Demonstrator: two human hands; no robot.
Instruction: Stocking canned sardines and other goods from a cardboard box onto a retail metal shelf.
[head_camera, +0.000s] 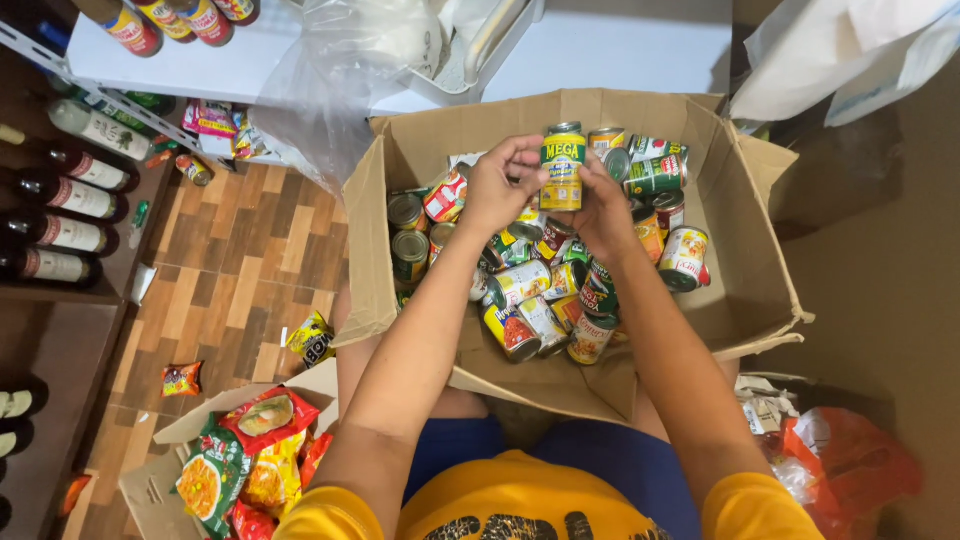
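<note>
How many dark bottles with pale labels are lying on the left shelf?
4 at least: stacked down the left shelf, top bottle, second, third, bottom. Others may be hidden past the frame edge.

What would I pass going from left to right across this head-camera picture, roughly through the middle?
Dark glass bottles with white labels on a wooden shelf → brown wood-pattern floor → left hand → yellow-labelled tin can held by both hands → right hand → right wall of the brown cardboard box.

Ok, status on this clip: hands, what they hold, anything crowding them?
Left hand and right hand both grip one upright yellow-green can. Held above open cardboard box. Loose mixed cans piled beneath; nothing blocking.
</note>
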